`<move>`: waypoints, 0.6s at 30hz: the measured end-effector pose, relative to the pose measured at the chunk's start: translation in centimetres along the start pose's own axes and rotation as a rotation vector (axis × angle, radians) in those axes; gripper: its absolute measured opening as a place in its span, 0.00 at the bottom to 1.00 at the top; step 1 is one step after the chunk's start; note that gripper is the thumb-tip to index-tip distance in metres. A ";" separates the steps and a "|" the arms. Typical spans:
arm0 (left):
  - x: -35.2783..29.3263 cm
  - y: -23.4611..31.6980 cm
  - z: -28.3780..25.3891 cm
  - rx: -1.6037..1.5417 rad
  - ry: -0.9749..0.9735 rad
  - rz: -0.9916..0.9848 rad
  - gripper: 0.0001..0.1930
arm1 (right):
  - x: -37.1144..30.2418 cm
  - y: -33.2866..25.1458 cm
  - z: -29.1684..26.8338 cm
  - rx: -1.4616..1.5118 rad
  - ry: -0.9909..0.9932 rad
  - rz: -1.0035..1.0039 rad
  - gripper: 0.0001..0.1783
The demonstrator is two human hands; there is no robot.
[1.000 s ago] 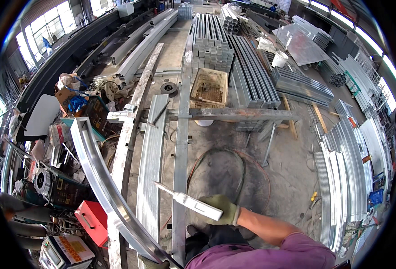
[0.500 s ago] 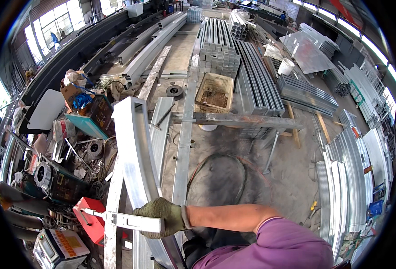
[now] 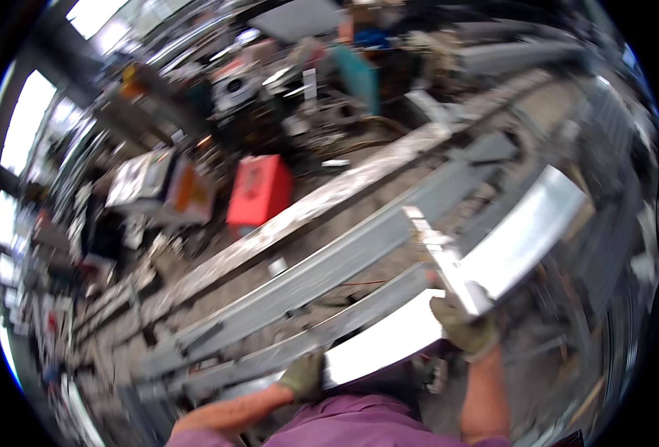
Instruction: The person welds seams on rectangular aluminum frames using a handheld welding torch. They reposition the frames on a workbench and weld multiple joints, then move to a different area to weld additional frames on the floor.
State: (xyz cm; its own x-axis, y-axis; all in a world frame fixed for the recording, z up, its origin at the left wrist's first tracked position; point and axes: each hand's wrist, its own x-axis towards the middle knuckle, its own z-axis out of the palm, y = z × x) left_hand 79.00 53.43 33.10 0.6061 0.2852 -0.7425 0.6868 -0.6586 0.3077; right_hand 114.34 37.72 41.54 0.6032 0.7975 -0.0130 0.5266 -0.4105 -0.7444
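Across the front of the purple shirt [image 3: 352,425]: 1 metal tube [image 3: 389,339], slanting from lower left up to the right. It shows as 2 bright stretches, with the right hand [image 3: 467,331] and its tool between them; that spot on the tube is covered.

2 hands in view, both in green gloves. Left hand [image 3: 305,376] is curled over the tube toward its lower end; fingertips are out of sight, can't tell how tight. Right hand is closed round the back end of 1 white tool [image 3: 452,272], lying over the tube, tool's narrow tip pointing up-left. Can't tell if that hand also bears on the tube.

Beyond the tube: 2 grey beams [image 3: 344,261], roughly parallel, then 1 blotchy pale beam [image 3: 359,179]. Nearer grey beam is partly covered by the tube and tool.

Past the pale beam: 1 red box [image 3: 259,190], 1 white box with an orange patch [image 3: 162,186], 1 teal panel [image 3: 355,78], 1 pale board [image 3: 292,18] cut by the dark lens rim.

Whole view is motion-smeared. Clutter round the boxes can't be counted. Metal stack [image 3: 605,127] on the right: piece count unreadable. Tube's lower end is lost behind the left hand and forearm [image 3: 240,410].
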 end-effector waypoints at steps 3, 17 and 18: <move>0.7 1.1 1.0 -0.003 0.000 0.057 0.49 | -1.2 0.9 -2.6 0.161 -0.102 0.387 0.15; 1.4 8.2 3.3 0.120 -0.121 0.079 0.52 | -3.5 18.9 -2.7 0.751 -0.021 0.525 0.09; 1.7 8.3 3.2 0.124 -0.133 0.080 0.51 | -4.3 22.1 -2.3 0.796 -0.019 0.539 0.08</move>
State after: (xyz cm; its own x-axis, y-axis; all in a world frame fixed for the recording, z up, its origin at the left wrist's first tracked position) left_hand 84.45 46.21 32.53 0.5925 0.1396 -0.7934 0.5792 -0.7584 0.2990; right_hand 124.77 24.17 26.71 0.6318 0.5996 -0.4913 -0.3838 -0.3088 -0.8703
